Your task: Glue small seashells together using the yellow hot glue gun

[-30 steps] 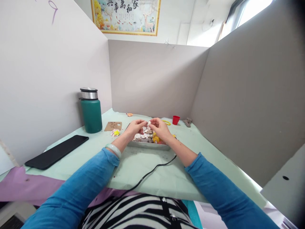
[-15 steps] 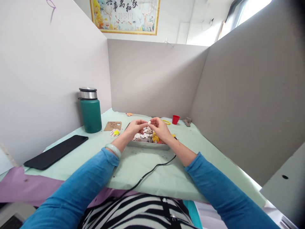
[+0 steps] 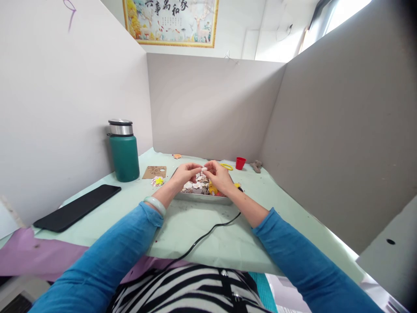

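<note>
Between my two hands is a small white piece point(image 3: 204, 169), which looks like a seashell. My left hand point(image 3: 186, 174), with a pale bangle at the wrist, pinches it from the left. From the other side, the thumb and fingers of my right hand point(image 3: 220, 176) pinch it too. Both hands are over a shallow metal tray point(image 3: 202, 198). Inside lie white and brown shells point(image 3: 196, 185), with yellow and orange pieces point(image 3: 213, 188) near the right end. My hands and wrists hide the tray's sides and part of its contents.
A green bottle point(image 3: 124, 157) and a black phone-like slab point(image 3: 80, 208) are on the left. Nearer are a brown card point(image 3: 154, 172) and a yellow-and-white flower piece point(image 3: 158, 181). Behind stand a red cup point(image 3: 240, 163) and a yellow ring point(image 3: 227, 166). A black cable point(image 3: 203, 236) crosses the front.
The white piece has been turned slightly between my fingertips and now shows its wider side. My hands have stayed in nearly the same place over the tray.
</note>
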Available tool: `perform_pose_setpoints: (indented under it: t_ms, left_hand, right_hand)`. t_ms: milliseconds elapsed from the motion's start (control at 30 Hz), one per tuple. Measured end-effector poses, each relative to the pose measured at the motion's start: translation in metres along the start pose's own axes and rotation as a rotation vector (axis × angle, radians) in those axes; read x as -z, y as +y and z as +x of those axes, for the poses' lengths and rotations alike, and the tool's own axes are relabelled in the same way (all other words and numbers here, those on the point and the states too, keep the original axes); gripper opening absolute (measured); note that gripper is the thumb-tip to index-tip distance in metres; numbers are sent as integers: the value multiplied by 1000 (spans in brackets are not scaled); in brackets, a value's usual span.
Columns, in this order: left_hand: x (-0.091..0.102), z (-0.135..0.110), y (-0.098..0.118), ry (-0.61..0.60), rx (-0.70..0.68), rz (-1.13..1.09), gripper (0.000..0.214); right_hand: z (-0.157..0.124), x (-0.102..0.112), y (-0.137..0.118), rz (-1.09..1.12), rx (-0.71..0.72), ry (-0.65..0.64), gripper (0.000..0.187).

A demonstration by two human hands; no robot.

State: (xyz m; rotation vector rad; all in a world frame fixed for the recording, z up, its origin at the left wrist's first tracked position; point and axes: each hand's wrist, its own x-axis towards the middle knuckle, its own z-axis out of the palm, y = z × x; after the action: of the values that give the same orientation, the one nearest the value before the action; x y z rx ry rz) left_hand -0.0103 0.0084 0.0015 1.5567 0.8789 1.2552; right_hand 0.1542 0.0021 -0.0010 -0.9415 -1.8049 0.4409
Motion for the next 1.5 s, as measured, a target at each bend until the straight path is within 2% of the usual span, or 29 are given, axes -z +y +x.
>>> perform_pose_setpoints:
  t_ms: [200, 467, 700, 933, 1500]
  left_hand:
    - [0, -1, 2, -57, -27, -8, 29]
    - [1, 1, -4, -67, -33, 4, 29]
    - [1, 1, -2, -63, -48, 41, 27]
    - [2, 2, -5, -59, -11, 29, 31]
    - [-1, 0, -2, -54, -23, 63, 23]
  right_hand:
    - [-4, -1, -3, -109, 60, -2, 15]
    - [-4, -5, 4, -245, 171, 41, 17]
    - [-6, -4, 4, -405, 275, 73, 10]
    - [-8, -3, 1, -456, 282, 65, 9]
    - [-8, -2, 0, -516, 288, 25, 10]
